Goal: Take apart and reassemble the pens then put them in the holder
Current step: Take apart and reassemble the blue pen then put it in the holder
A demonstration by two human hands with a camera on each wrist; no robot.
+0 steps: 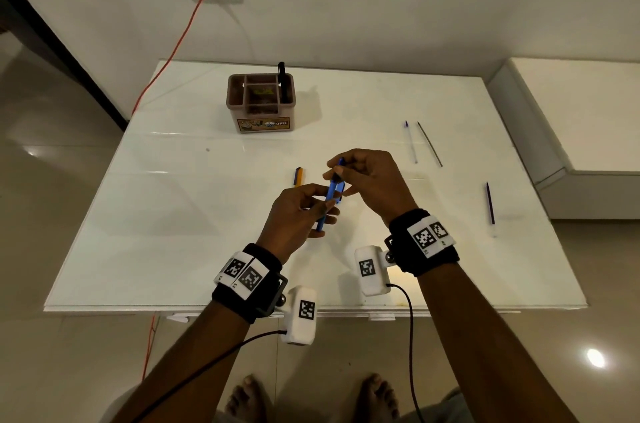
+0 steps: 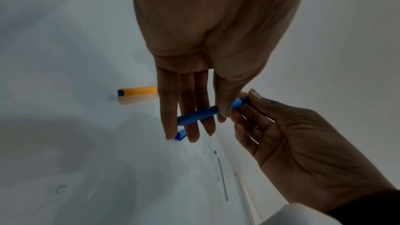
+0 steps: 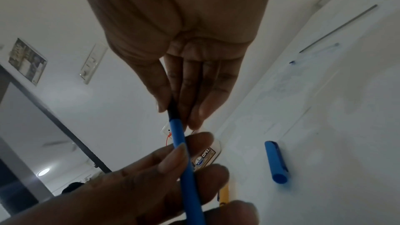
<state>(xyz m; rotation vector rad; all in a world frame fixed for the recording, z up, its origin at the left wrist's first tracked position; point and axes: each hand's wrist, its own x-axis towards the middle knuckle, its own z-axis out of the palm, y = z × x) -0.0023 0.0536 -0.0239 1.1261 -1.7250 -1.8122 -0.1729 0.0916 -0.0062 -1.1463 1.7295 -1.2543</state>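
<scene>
Above the middle of the table, both hands hold a blue pen barrel (image 1: 330, 192) (image 2: 199, 114) (image 3: 178, 136). My left hand (image 1: 325, 211) (image 2: 205, 122) (image 3: 184, 160) grips its lower half between thumb and fingers. My right hand (image 1: 337, 171) (image 2: 244, 102) (image 3: 176, 114) pinches its dark upper end. The blue cap (image 3: 276, 160) (image 2: 180, 135) lies on the table under the hands. A brown compartmented holder (image 1: 263, 118) (image 3: 205, 158) stands at the back with a black pen (image 1: 282, 80) in its right slot.
A short orange pen piece (image 1: 298, 177) (image 2: 138, 91) (image 3: 224, 196) lies left of the hands. At the right lie a clear refill (image 1: 411, 142), a thin dark refill (image 1: 429, 144) and a purple pen part (image 1: 490, 203). An orange cord (image 1: 173, 52) hangs by the table's left edge.
</scene>
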